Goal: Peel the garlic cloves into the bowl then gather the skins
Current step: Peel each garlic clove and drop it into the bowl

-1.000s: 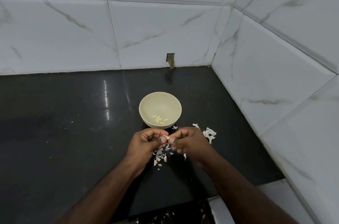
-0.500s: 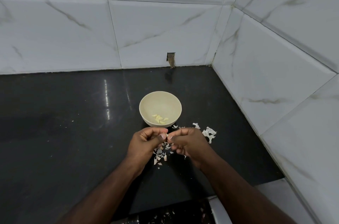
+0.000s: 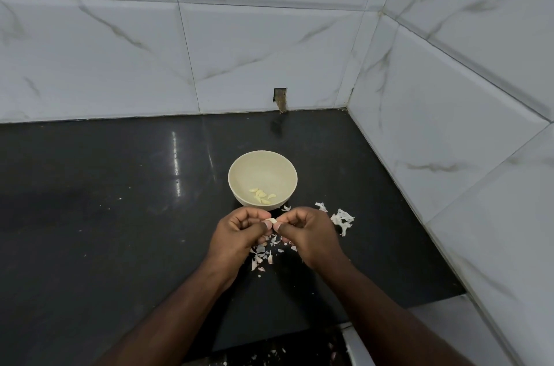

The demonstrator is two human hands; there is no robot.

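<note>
A cream bowl (image 3: 236, 173) stands on the black counter with several peeled garlic cloves (image 3: 261, 197) at its bottom. Just in front of it, my left hand (image 3: 236, 233) and my right hand (image 3: 308, 232) meet and pinch one small pale garlic clove (image 3: 271, 220) between thumbs and fingertips. Loose garlic skins (image 3: 265, 254) lie on the counter under my hands. A larger clump of white skins (image 3: 341, 220) lies to the right of my right hand.
The black counter (image 3: 105, 230) is bounded by white tiled walls at the back and on the right (image 3: 449, 131). A small hole (image 3: 280, 95) shows in the back wall. The counter's front edge runs below my forearms, with skin bits on the floor (image 3: 269, 353).
My hands stay together at the same spot. The clove shows a little more between my fingertips than half a second ago.
</note>
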